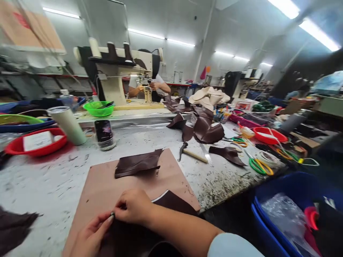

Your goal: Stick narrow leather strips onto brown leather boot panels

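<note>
My left hand (92, 232) pinches the edge of a dark brown leather piece (128, 233) at the bottom of the view. Beside it, the fingers of my right hand (135, 206) are closed on the same edge, the two hands' fingertips almost meeting. A pale-edged corner of dark leather (174, 202) shows past my right wrist; my forearm hides where it joins. Beneath lies a pinkish-tan board (107, 185). Another folded brown leather piece (138, 164) rests on the board's far part, touched by neither hand.
A hammer (194, 155) lies right of the board, with green-and-orange scissors (259, 166) farther right. A phone (103, 131) leans on a glass, near a tumbler (66, 125) and a red basket (37, 151). Blue bins (292, 182) stand off the table's right edge. A person works behind a sewing machine (112, 82).
</note>
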`<action>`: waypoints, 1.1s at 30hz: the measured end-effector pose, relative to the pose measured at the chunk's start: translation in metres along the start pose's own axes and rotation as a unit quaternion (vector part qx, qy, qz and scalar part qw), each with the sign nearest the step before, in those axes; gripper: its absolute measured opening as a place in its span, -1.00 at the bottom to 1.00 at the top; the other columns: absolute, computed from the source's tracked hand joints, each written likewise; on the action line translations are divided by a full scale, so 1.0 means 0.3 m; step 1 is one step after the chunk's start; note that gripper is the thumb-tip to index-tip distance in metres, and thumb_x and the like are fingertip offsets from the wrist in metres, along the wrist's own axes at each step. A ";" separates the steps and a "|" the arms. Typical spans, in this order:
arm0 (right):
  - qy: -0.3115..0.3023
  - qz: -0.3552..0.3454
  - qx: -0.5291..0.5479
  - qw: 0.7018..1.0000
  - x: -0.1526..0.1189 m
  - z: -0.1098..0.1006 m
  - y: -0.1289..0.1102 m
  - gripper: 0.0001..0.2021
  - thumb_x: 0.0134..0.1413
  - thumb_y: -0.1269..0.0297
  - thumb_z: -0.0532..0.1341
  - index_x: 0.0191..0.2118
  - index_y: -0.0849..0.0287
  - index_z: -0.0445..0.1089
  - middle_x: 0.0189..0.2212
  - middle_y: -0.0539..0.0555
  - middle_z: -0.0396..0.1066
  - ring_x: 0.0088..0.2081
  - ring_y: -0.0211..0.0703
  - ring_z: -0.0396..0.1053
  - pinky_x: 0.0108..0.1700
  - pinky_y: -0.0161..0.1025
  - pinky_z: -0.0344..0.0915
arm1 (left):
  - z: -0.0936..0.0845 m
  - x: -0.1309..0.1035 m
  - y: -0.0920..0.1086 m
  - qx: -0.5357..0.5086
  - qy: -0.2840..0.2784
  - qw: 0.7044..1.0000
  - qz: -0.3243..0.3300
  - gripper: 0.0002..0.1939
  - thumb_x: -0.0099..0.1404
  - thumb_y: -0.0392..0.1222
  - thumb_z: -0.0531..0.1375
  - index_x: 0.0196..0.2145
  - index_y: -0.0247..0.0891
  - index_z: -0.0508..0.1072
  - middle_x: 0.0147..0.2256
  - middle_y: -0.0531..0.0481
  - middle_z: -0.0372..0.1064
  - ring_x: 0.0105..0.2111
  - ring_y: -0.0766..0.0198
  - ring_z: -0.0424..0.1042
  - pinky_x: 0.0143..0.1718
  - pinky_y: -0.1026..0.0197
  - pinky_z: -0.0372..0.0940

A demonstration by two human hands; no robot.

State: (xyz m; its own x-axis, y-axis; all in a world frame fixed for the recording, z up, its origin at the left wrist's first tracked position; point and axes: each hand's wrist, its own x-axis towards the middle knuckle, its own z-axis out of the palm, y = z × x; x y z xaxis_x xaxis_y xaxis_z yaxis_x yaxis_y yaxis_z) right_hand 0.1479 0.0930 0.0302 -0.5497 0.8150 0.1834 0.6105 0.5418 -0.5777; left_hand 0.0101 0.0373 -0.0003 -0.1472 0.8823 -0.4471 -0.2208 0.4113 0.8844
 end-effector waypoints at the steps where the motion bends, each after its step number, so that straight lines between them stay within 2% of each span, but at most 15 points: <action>1: 0.001 -0.002 0.006 1.000 -0.005 0.001 -0.004 -0.86 -0.05 0.32 0.22 -0.33 0.19 0.50 -0.36 0.04 0.51 -0.33 -0.26 0.42 -0.30 -0.41 0.26 | 0.006 -0.015 0.008 -0.012 -0.002 1.000 0.010 -0.48 -0.33 0.07 0.40 -0.40 -0.25 0.46 -0.47 -0.02 0.46 -0.43 0.14 0.45 -0.43 0.23 0.36; 6: -0.026 -0.008 0.024 0.999 -0.023 -0.002 -0.018 -0.91 -0.06 0.39 0.24 -0.39 0.19 0.50 -0.42 0.03 0.49 -0.38 -0.26 0.39 -0.34 -0.38 0.25 | 0.016 -0.040 0.010 0.002 0.002 0.998 0.057 -0.59 -0.29 0.03 0.38 -0.51 -0.31 0.47 -0.51 -0.03 0.44 -0.43 0.23 0.40 -0.39 0.30 0.29; 10: -0.036 -0.025 -0.020 0.999 -0.030 0.012 -0.032 -0.91 -0.06 0.42 0.22 -0.43 0.19 0.49 -0.46 0.04 0.47 -0.42 -0.25 0.37 -0.37 -0.37 0.22 | 0.015 -0.048 -0.009 0.032 0.013 0.995 0.097 -0.70 -0.19 -0.01 0.30 -0.53 -0.31 0.47 -0.54 -0.03 0.42 -0.45 0.23 0.37 -0.40 0.28 0.25; 14: -0.009 -0.034 -0.102 0.994 -0.041 0.055 -0.042 -0.89 -0.13 0.44 0.18 -0.50 0.21 0.46 -0.49 0.09 0.45 -0.43 -0.17 0.37 -0.38 -0.30 0.21 | 0.021 -0.064 -0.014 0.032 0.026 0.993 0.109 -0.76 -0.16 -0.06 0.26 -0.55 -0.30 0.48 -0.53 -0.02 0.41 -0.45 0.24 0.35 -0.39 0.28 0.23; 16: 0.019 -0.034 -0.102 0.994 -0.049 0.070 -0.039 -0.89 -0.18 0.46 0.17 -0.52 0.21 0.45 -0.49 0.11 0.45 -0.43 -0.15 0.37 -0.38 -0.29 0.22 | 0.022 -0.070 -0.012 0.028 0.027 0.993 0.108 -0.76 -0.16 -0.06 0.26 -0.56 -0.30 0.48 -0.54 -0.02 0.41 -0.47 0.25 0.34 -0.41 0.28 0.22; 19: 0.043 -0.010 -0.012 0.999 -0.057 0.068 -0.029 -0.89 -0.19 0.49 0.17 -0.55 0.20 0.42 -0.53 0.07 0.45 -0.47 -0.21 0.36 -0.39 -0.33 0.22 | 0.022 -0.075 -0.007 0.023 0.020 0.994 0.101 -0.73 -0.19 -0.05 0.27 -0.55 -0.31 0.48 -0.53 -0.03 0.41 -0.48 0.28 0.33 -0.42 0.29 0.21; 23: 0.029 0.008 0.117 0.993 -0.056 0.051 -0.014 -0.92 -0.12 0.44 0.20 -0.54 0.20 0.41 -0.55 0.04 0.43 -0.48 -0.26 0.35 -0.39 -0.35 0.21 | 0.020 -0.072 -0.001 0.029 0.003 0.996 0.090 -0.67 -0.18 0.01 0.26 -0.52 -0.32 0.44 -0.52 -0.05 0.40 -0.48 0.28 0.32 -0.42 0.27 0.21; 27: 0.042 0.014 0.177 0.983 -0.055 0.051 0.008 -0.84 0.02 0.30 0.12 -0.51 0.19 0.35 -0.41 0.10 0.43 -0.30 -0.16 0.36 -0.23 -0.24 0.23 | 0.014 -0.066 -0.004 0.068 -0.002 0.994 0.084 -0.62 -0.14 0.04 0.20 -0.44 -0.33 0.37 -0.55 0.01 0.31 -0.55 0.32 0.27 -0.51 0.29 0.17; 30: 0.070 0.064 0.314 0.945 -0.079 0.032 0.043 -0.73 0.11 0.07 0.05 -0.44 0.16 0.26 -0.28 0.14 0.41 -0.16 -0.10 0.35 -0.12 -0.15 0.24 | 0.007 -0.065 -0.004 0.124 0.020 0.987 0.101 -0.63 -0.06 -0.03 0.15 -0.29 -0.29 0.30 -0.59 0.12 0.22 -0.60 0.33 0.23 -0.57 0.30 0.13; 33: 0.083 0.107 0.446 0.885 -0.137 -0.023 0.092 -0.66 0.12 -0.09 -0.01 -0.39 0.11 0.15 -0.48 -0.01 0.35 -0.38 -0.20 0.37 -0.18 -0.14 0.29 | 0.001 -0.066 0.003 0.198 0.051 0.969 0.142 -0.67 0.00 -0.18 0.12 -0.21 -0.22 0.28 -0.56 0.16 0.22 -0.58 0.33 0.27 -0.49 0.27 0.15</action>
State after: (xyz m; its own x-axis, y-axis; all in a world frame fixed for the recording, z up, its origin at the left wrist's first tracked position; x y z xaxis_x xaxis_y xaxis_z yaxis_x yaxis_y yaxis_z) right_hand 0.1913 0.0757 0.0123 -0.3389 0.9385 0.0666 -0.0427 0.0553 -0.9976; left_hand 0.0131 0.0202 0.0093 -0.2462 0.9539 -0.1718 0.2258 0.2288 0.9469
